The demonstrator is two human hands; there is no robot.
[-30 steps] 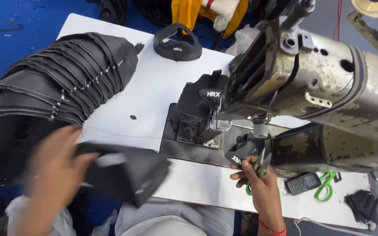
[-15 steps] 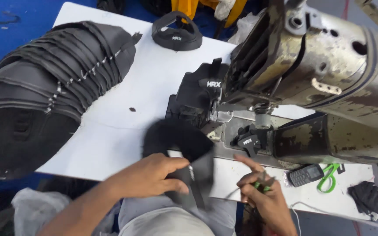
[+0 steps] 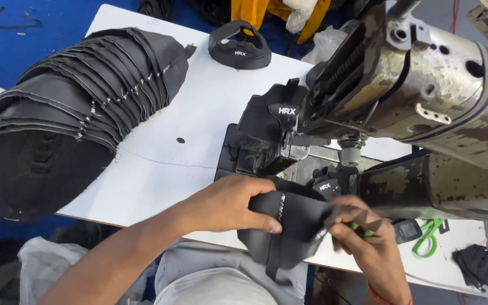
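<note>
Curved black fabric shoe-upper piece (image 3: 289,226) sits at white table's (image 3: 199,113) near edge, pinched by left hand (image 3: 230,203) and right hand (image 3: 362,231), both closed on it. Worn grey sewing machine (image 3: 425,96) crowds the right. Stacked black uppers (image 3: 69,113) far left; green scissors (image 3: 427,237) partly hidden.

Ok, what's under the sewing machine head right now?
Under the sewing machine head sits a black shoe upper by the needle post. The needle point itself is hidden behind it.
</note>
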